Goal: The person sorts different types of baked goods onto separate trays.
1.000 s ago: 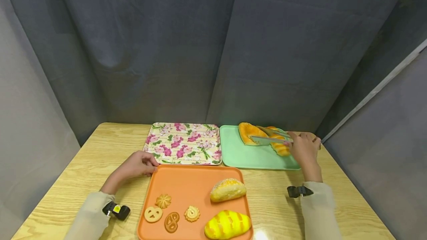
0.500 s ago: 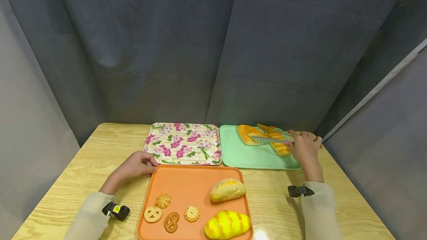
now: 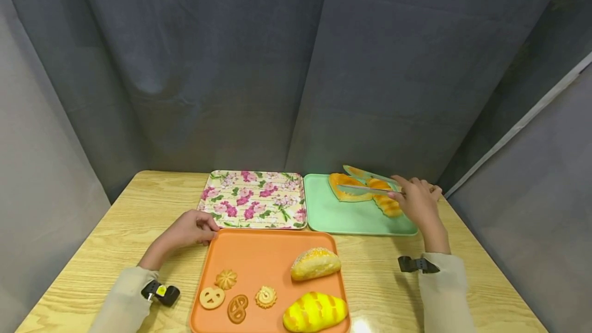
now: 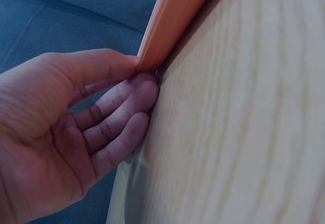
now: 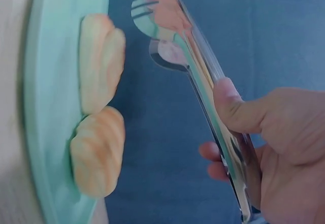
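Note:
Metal tongs (image 3: 370, 189) (image 5: 203, 87) are in my right hand (image 3: 418, 204) (image 5: 279, 142), its thumb and fingers around the arms. In the right wrist view their tips hang apart from the breads, with nothing between them. Beneath lie a golden bread with a V-shaped top edge (image 3: 342, 194) (image 5: 99, 61) and a striped bread (image 3: 388, 204) (image 5: 99, 153), side by side on the green tray (image 3: 333, 220) (image 5: 43, 132). My left hand (image 3: 185, 229) (image 4: 66, 112) pinches the far left corner of the orange tray (image 3: 259, 253) (image 4: 172, 23), thumb on its rim.
The orange tray bears several cookies, including a brown pretzel cookie (image 3: 238, 308), a sugared bread (image 3: 316, 264) and a yellow bread (image 3: 315, 312). A flowered tray (image 3: 254, 199) stands left of the green one. Grey curtains (image 3: 231, 66) rise behind the wooden table (image 3: 379, 281).
The golden bread has settled lower onto the green tray beside the striped bread. The tongs have spread, come off it and risen. My left hand has stayed at the tray corner.

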Tool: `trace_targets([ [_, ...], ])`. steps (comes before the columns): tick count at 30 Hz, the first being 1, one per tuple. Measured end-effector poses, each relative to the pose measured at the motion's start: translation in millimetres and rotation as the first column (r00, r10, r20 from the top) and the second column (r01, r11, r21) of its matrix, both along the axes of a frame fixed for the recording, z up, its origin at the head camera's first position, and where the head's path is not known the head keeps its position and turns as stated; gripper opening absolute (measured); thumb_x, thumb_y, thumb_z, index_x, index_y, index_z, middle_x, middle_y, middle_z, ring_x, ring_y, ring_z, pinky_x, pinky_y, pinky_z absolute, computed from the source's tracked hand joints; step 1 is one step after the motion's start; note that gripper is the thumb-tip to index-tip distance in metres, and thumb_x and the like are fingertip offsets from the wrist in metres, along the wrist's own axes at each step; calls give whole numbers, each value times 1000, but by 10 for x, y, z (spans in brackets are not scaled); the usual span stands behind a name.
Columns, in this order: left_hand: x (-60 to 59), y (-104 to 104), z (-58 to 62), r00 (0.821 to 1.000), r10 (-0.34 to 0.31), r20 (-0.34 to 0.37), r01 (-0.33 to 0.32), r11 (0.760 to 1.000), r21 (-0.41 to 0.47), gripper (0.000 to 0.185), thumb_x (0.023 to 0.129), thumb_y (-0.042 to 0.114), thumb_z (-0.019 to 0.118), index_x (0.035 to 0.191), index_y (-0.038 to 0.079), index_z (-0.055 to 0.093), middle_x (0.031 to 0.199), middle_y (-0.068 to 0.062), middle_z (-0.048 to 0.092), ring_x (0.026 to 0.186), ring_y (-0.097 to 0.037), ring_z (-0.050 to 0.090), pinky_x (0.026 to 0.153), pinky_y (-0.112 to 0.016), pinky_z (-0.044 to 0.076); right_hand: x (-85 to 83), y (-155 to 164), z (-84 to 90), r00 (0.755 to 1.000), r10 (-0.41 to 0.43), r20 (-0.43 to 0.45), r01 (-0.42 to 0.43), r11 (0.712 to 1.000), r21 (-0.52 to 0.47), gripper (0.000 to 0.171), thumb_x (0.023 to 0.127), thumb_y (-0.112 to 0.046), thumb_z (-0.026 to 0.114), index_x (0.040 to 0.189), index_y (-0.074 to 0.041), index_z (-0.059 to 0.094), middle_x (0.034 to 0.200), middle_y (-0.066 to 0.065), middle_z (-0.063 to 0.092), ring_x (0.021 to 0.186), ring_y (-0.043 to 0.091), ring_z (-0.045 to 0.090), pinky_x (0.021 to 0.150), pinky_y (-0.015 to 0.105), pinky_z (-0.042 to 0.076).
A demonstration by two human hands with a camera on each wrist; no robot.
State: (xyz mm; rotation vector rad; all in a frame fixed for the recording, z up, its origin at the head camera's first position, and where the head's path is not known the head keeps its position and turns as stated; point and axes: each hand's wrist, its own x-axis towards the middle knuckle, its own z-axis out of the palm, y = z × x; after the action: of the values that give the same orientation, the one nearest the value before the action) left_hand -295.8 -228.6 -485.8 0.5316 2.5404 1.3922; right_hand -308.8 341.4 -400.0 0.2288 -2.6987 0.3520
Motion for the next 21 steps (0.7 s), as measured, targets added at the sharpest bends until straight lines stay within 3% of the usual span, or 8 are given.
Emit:
trace_targets([
  [5, 6, 1, 6, 1000, -4, 0, 4, 1000, 2, 9, 91, 8, 75, 94, 0, 74, 86, -13, 75, 64, -15, 61, 60, -28, 55, 53, -113, 131, 995, 102, 9, -102, 993, -51, 48, 93, -23, 74, 137, -7, 62, 88, 13, 60, 85, 34, 51, 84, 65, 22],
  [9, 12, 3, 13, 1000, -8, -1, 8, 1000, 5, 9, 91, 8, 75, 95, -1, 74, 87, -14, 75, 65, -16, 62, 60, -29, 55, 120, -210, 240, 983, 181, 37, -178, 981, -79, 50, 92, -22, 75, 138, -9, 62, 94, 12, 62, 88, 30, 51, 81, 57, 19],
  [13, 16, 7, 20, 1000, -6, 1, 6, 1000, -1, 8, 90, 7, 74, 95, -1, 74, 88, -13, 75, 65, -16, 62, 60, -29, 56, 202, -295, 340, 963, 256, 83, -245, 962, -119, 51, 93, -20, 74, 141, -11, 61, 98, 11, 62, 88, 25, 45, 78, 49, 13],
  [21, 19, 11, 32, 1000, -4, -2, 4, 1000, -11, 8, 90, 6, 74, 95, -1, 74, 86, -12, 74, 65, -16, 62, 60, -29, 56, 317, -403, 458, 902, 407, 142, -390, 911, -136, 52, 88, -20, 77, 138, -14, 65, 92, -3, 66, 86, 15, 49, 82, 43, 19],
])
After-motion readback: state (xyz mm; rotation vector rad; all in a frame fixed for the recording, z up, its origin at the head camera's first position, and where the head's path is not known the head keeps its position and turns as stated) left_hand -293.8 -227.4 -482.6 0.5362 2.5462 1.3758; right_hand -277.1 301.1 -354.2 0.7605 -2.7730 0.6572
